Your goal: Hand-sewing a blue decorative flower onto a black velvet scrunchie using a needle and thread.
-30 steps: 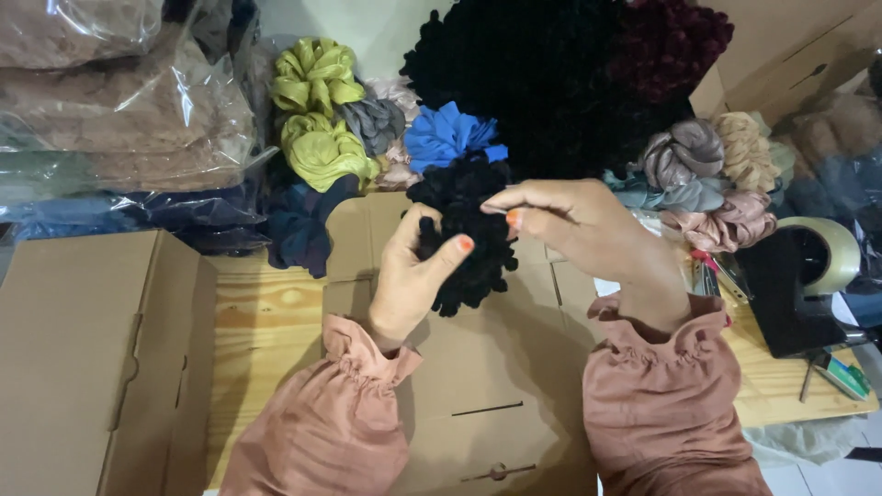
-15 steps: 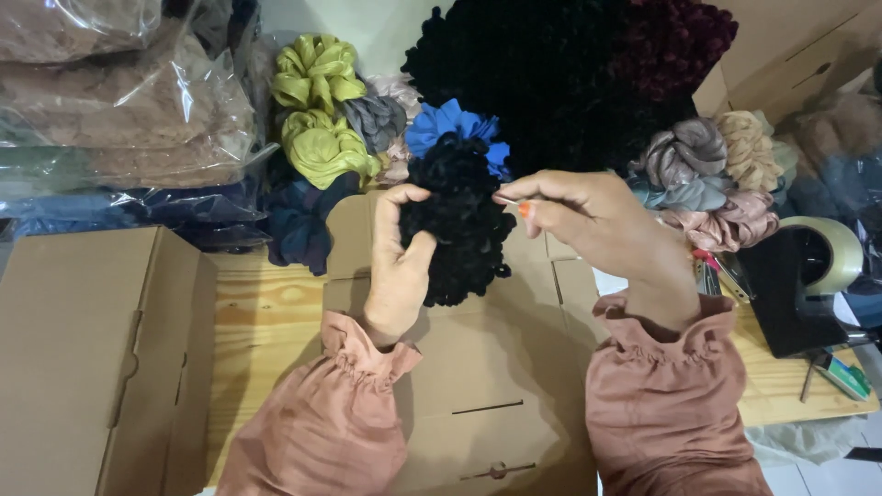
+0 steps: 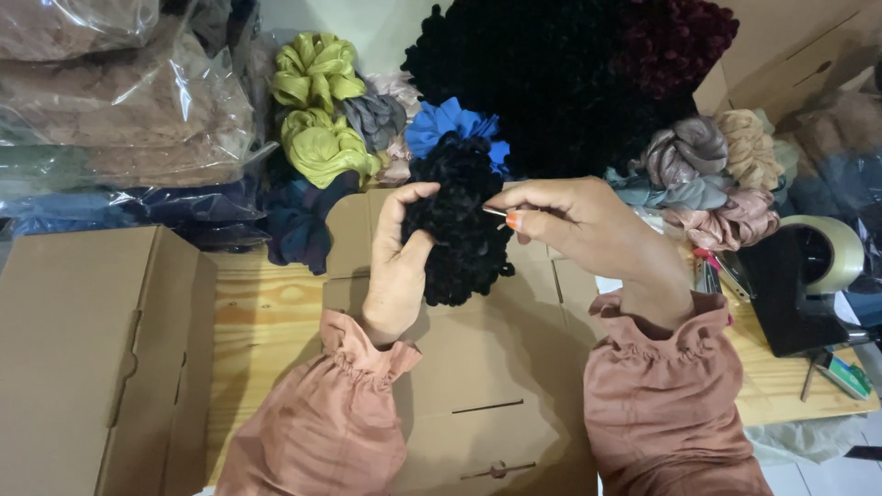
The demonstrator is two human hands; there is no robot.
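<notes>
Flat cardboard [image 3: 478,386] spread over tabletop [image 3: 262,317]; heap of scrunchies [image 3: 570,83] behind; held above cardboard, 1 black scrunchie [image 3: 459,230], left hand [image 3: 400,266] fingers gripping its side, right hand [image 3: 588,225] fingers pinching its edge; likely inspecting, mid-step; next calls for a steady pinch.

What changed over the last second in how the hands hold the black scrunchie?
The black ruffled velvet scrunchie rose slightly toward the pile behind, stretching taller. The left hand and right hand went up with it, neither letting go. The flat cardboard and scrunchie pile stayed put.
</notes>
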